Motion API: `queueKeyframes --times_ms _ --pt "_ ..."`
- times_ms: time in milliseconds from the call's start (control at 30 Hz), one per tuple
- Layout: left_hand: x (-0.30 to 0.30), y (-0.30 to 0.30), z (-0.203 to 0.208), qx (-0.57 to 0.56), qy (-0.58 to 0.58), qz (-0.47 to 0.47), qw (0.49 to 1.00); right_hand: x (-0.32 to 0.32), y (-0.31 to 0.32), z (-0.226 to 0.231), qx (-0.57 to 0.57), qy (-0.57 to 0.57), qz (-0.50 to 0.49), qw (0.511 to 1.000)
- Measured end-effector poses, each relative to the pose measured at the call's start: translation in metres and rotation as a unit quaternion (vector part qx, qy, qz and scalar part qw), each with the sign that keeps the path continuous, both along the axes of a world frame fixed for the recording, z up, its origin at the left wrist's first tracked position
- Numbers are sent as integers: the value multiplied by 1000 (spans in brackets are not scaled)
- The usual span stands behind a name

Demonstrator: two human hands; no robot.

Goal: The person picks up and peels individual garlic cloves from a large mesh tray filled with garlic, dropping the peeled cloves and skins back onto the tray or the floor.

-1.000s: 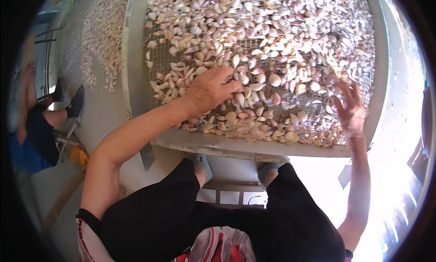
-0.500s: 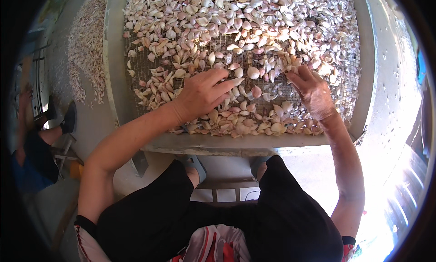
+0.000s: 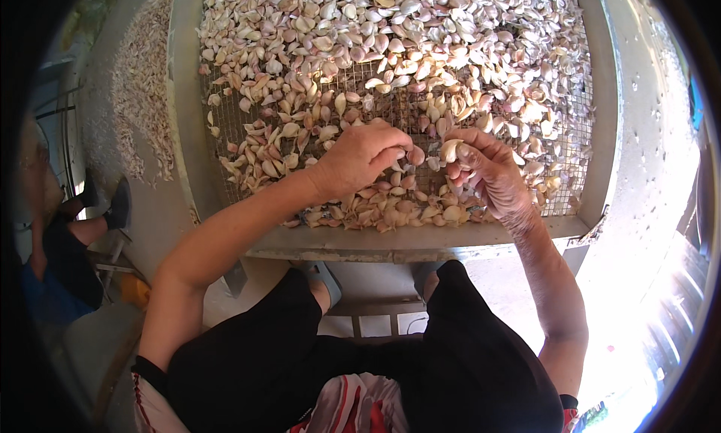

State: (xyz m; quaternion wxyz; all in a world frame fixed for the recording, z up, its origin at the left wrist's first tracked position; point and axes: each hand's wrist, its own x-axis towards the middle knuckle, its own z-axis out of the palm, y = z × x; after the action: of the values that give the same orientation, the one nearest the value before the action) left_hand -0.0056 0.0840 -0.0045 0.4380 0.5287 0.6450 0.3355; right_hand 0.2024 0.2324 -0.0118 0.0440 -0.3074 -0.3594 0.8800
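Observation:
A wide framed tray with a wire-mesh bottom lies in front of me, covered with loose garlic cloves. My right hand is raised a little over the mesh, pinching a pale garlic clove between thumb and fingers. My left hand reaches in from the left, palm down. Its thumb and forefinger come together at a pinkish clove; how firmly they grip it is hard to see. The two hands are close together but apart. Cloves under my left palm are hidden.
A metal rim borders the tray on the near side. Many cloves are heaped along that edge. On the floor at left lies a long pile of small pale pieces. Another person sits at far left.
My right hand has drawn back toward me and left, with a clove now in its fingers. The left hand has shifted right and nearer, its fingers closing at the pinkish clove.

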Motion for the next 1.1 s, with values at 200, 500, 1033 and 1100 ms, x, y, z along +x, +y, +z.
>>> queueKeyframes --times_ms 200,500,1033,1100 --pt "13 -10 29 -84 -226 95 966 -15 -34 4 42 -6 -9 999" --pt "11 -42 14 -65 -128 151 978 -37 -52 22 366 -51 131 920" --pt "-170 -15 -55 54 486 221 844 -219 23 -12 841 30 202 502" --pt "-130 -6 -55 20 487 179 855 -220 18 -36 850 0 217 481"
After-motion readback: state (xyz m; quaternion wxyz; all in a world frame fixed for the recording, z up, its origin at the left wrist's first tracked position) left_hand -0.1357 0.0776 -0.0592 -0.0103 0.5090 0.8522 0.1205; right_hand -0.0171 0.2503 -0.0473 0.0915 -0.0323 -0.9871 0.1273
